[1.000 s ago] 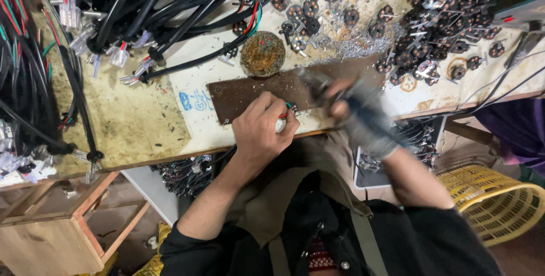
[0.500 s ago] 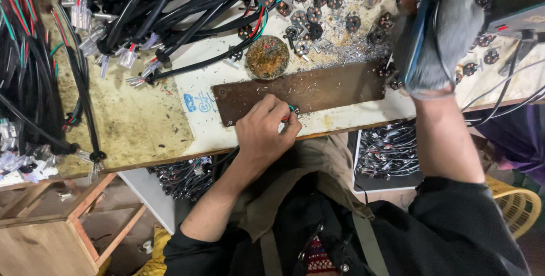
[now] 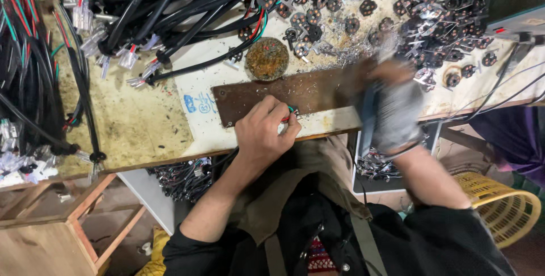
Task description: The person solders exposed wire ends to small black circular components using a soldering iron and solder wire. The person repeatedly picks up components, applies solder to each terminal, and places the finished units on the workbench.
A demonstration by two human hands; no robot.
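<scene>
Cluttered bench, frame centre: your left hand pinches small wired part on long brown plate; blurred gloved right hand just right, grip unclear.

I see one marking only: small blue writing inked on the pale desk top, at nine o'clock from the brown board. No packages, signs or screens show.

Black rolled-up sleeves, olive apron; right hand apparently wears a grey glove.
</scene>
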